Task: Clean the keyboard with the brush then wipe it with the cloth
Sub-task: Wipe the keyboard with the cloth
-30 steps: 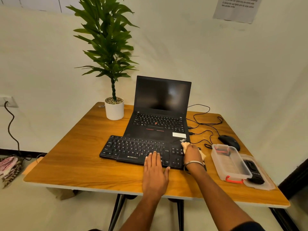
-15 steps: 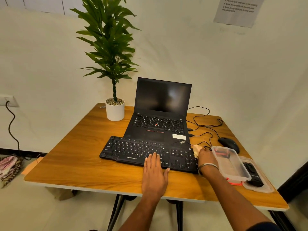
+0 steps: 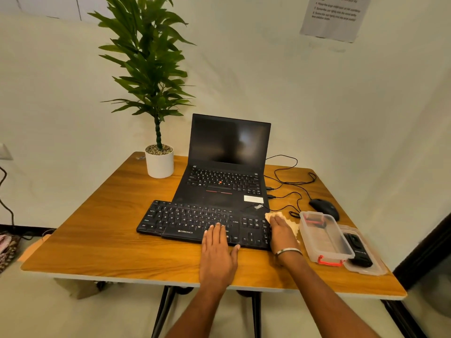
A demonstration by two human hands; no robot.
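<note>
A black external keyboard [image 3: 185, 222] lies on the wooden table [image 3: 102, 242] in front of a laptop. My left hand [image 3: 217, 250] rests flat on the keyboard's front edge, fingers together, holding it steady. My right hand [image 3: 280, 231] presses a beige cloth [image 3: 274, 215] down at the keyboard's right end, beside the number pad. Most of the cloth is hidden under the hand. A black brush-like object [image 3: 357, 248] lies in the lid at the far right, too dark to make out.
An open black laptop [image 3: 227, 167] stands behind the keyboard. A potted plant [image 3: 158, 162] is at the back left. A mouse [image 3: 324, 208] and cables lie at the right. A clear plastic box [image 3: 324, 236] with red clips sits next to my right wrist.
My right hand slid the cloth from the keyboard's upper right corner out past the right end, then back against the right edge. My left hand has stayed in place.
</note>
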